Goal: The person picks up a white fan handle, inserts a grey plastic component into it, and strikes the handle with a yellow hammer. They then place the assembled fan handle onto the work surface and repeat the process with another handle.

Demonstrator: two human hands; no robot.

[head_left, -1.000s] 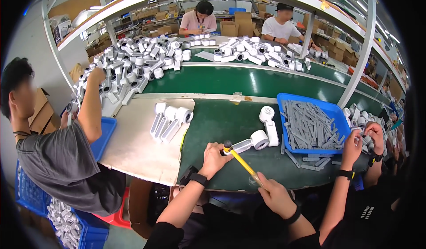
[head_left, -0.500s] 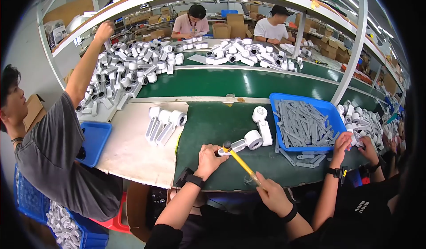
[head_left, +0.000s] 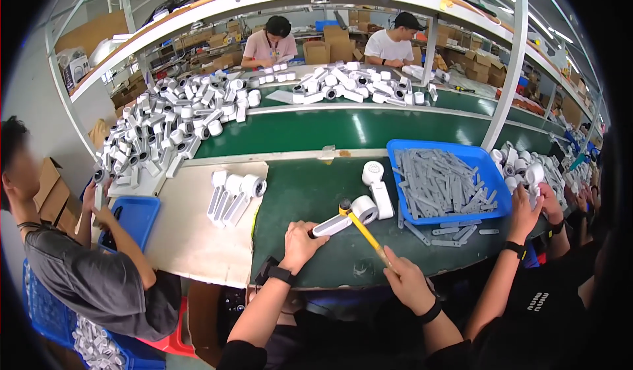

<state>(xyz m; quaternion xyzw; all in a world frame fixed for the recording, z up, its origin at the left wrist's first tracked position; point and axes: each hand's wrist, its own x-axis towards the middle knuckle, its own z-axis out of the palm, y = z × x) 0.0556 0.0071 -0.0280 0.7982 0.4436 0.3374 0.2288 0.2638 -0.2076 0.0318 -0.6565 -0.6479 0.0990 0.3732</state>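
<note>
My left hand (head_left: 302,243) is closed round the near end of a white handheld device (head_left: 331,225) with a grey-edged handle and a round drum-like head, lying on the green mat. My right hand (head_left: 409,282) grips a hammer (head_left: 370,235) with a yellow handle and a small dark head. The hammer head is over the device's handle, close to the round head; whether they touch I cannot tell. Just beyond, a second white device (head_left: 380,195) lies with its round face up. Several similar devices (head_left: 233,197) rest together on the pale board to the left.
A blue tray (head_left: 394,166) of grey strips stands at right, with loose strips (head_left: 455,231) beside it. Co-workers' hands work at far right and far left. Heaps of white devices (head_left: 178,116) lie beyond the green conveyor (head_left: 283,131), under a shelf frame.
The hammer head has shifted along the handle, away from my left hand and toward the device's round head. The left co-worker's raised arm has come down, and that person now holds a device.
</note>
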